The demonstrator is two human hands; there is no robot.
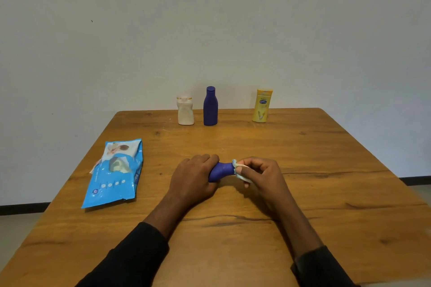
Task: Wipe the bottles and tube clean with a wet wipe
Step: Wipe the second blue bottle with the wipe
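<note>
Mid-wipe: left hand (193, 177) curled round tube (221, 170), right hand (261, 175) pinches wipe (238, 165) on its end; next probably turn tube, rub body

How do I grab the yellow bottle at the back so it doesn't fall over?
Grip the yellow bottle round the middle of its body, coming from the front. It stands upright and tall near the far edge of the table, with the wall behind, so a grip high up would probably tip it. The blue bottle stands well apart on its left, leaving room for fingers on both sides.
</note>
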